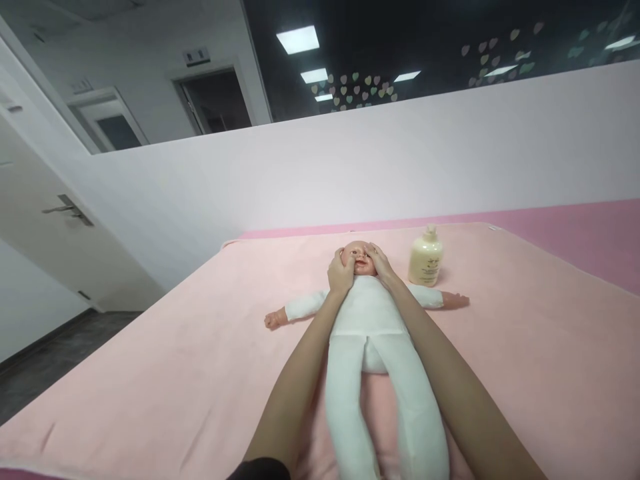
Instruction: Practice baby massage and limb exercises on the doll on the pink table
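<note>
A baby doll with a white cloth body lies on its back, head away from me and arms spread to both sides. My left hand cups the left side of its head, with the thumb on the cheek near the mouth. Against the right side of the face, my right hand rests with its fingers curved round the head and over the eye area. The doll's left-side eye, nose and mouth show between my hands. Both my forearms reach along the doll's body.
A pump bottle of pale yellow liquid stands right of the doll's head, just beyond its arm. A pink towel covers the table. Behind is a white wall with a dark window above; a door is at left.
</note>
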